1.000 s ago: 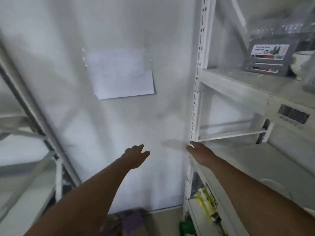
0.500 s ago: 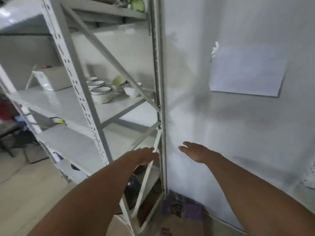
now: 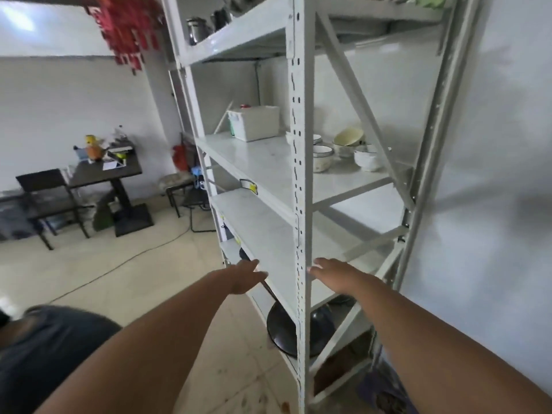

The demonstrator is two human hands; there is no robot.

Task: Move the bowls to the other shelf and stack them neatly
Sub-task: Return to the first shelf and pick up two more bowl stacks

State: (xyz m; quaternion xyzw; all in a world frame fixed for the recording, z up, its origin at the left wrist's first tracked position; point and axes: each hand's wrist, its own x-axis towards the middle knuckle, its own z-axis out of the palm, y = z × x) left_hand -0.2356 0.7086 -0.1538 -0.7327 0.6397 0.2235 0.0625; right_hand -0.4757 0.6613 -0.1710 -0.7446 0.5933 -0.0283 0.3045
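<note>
— Bowls are seen on the upper middle shelf of the rack, toward its right end. How are they laid out?

— A blue-rimmed bowl is set nearest the front post. A cream bowl is tilted on top of another one behind it, and a white stack is partly hidden by the diagonal brace. One more rim is glimpsed just behind the post. An exact count cannot be given.

— And the hands?

— Both are held low, well below the bowls, and nothing is gripped. The left hand is stretched forward with straight, relaxed fingers, in front of the edge of the lower shelf. The right hand is spread flat, palm down, just right of the post; whether the shelf is touched cannot be told.

— What else is kept on the rack?

— A white box is placed at the left of the bowls' shelf. Metal pots are stored on the top shelf. A dark wok is leaned near the bottom, its long handle reaching up toward the left hand.

— Beyond the rack?

— A dark table with small items on it is seen by the far wall, a chair beside it, and red decorations are hung from the ceiling. A cable is trailed across the floor.
</note>
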